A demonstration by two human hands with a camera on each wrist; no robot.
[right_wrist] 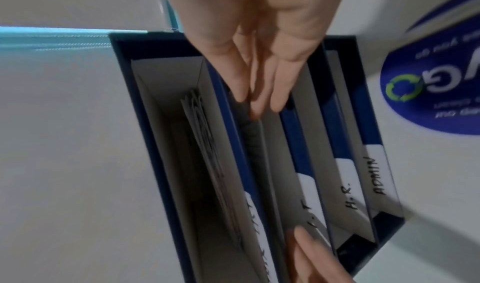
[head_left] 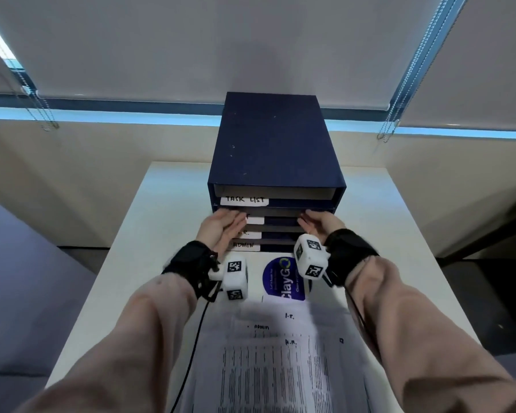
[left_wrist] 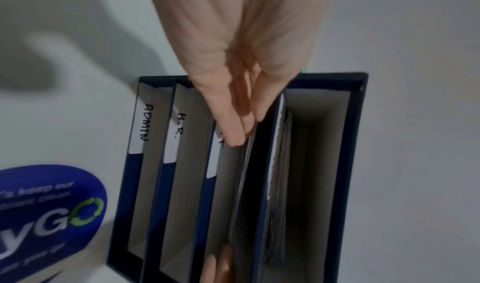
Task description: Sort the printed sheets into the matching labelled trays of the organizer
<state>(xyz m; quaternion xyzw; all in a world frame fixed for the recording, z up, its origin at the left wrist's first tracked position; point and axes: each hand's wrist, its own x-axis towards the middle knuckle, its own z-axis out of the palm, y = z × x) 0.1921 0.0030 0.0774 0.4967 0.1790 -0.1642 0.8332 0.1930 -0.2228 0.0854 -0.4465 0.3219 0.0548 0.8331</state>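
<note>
The organizer [head_left: 273,150] stands just ahead of my hands; my left hand [head_left: 221,228] and right hand [head_left: 320,225], fingers straight, push a sheet [left_wrist: 242,176] into its second tray, and the stack of sheets [head_left: 277,362] lies behind my wrists.

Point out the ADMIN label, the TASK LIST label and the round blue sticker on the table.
White handwritten ADMIN label [head_left: 246,245]: head view, middle of the strip.
White handwritten TASK LIST label [head_left: 245,200]: head view, on the lettering.
Round blue ClayGo sticker [head_left: 280,278]: head view, its visible blue middle.
</note>
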